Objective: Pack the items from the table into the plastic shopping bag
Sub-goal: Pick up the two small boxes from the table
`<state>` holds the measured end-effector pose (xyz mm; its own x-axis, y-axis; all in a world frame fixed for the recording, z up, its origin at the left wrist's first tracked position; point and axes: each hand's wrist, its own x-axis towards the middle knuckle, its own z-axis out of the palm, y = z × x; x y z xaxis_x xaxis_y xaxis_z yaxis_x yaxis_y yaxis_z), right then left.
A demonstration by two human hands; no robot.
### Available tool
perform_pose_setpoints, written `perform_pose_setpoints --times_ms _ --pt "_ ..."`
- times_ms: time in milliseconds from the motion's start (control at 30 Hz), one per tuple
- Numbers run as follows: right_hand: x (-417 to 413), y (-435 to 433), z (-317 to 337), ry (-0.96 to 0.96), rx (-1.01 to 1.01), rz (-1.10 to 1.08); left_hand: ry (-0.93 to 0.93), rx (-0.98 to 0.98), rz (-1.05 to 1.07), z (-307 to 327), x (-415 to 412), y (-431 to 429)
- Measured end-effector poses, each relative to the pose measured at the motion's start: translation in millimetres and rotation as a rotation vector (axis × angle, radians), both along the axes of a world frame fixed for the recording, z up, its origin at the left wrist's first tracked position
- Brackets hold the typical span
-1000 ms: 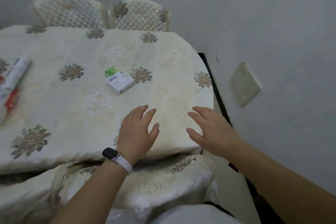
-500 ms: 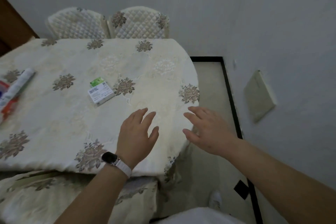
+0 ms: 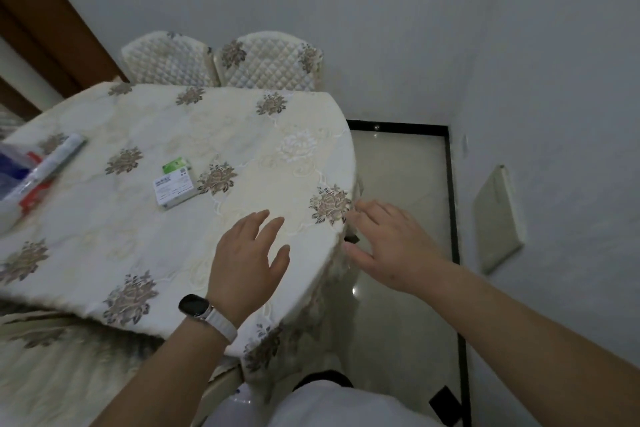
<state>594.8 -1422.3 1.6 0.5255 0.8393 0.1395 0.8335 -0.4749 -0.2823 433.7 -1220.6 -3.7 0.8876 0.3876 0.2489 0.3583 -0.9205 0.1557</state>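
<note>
Both hands empty, fingers spread: left hand [image 3: 246,262] hovering over tabletop [image 3: 104,229], right hand [image 3: 388,243] off its edge. Box [image 3: 174,183] sitting center-left, unreached. Risk: no bag clearly visible.

1. A small white carton [image 3: 175,186] with dark print lies flat on the floral tablecloth [image 3: 104,218], toward the table's middle; its far end is green and white; it sits skewed to the table edge; whether the green part is a separate pack cannot be told.
2. A long white tube [image 3: 57,160] lies on its side near the table's left edge, well apart from the carton; its far end points toward the table's middle.
3. A red pack [image 3: 33,198] lies just beside the tube's near end; a blue pack [image 3: 10,163] sits at the frame's left edge; both are cut off by the frame and blurred.
</note>
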Motion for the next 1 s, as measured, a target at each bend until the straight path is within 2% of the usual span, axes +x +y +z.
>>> perform_pose_setpoints --times_ms 267,667,867,1000 --pt "46.2 37.8 -16.8 -0.079 0.003 0.134 0.008 -0.060 0.115 -36.4 32.1 13.1" --pt "135.7 168.4 -10.6 -0.207 -0.116 0.358 -0.096 -0.111 0.248 -61.4 105.6 121.7" --pt "150.0 235.5 -13.5 -0.209 -0.154 0.487 -0.126 -0.101 0.326 -64.7 101.9 173.4" --pt "154.1 286.2 -21.2 -0.197 -0.159 0.594 -0.072 -0.090 0.414 -60.7 100.9 199.9"
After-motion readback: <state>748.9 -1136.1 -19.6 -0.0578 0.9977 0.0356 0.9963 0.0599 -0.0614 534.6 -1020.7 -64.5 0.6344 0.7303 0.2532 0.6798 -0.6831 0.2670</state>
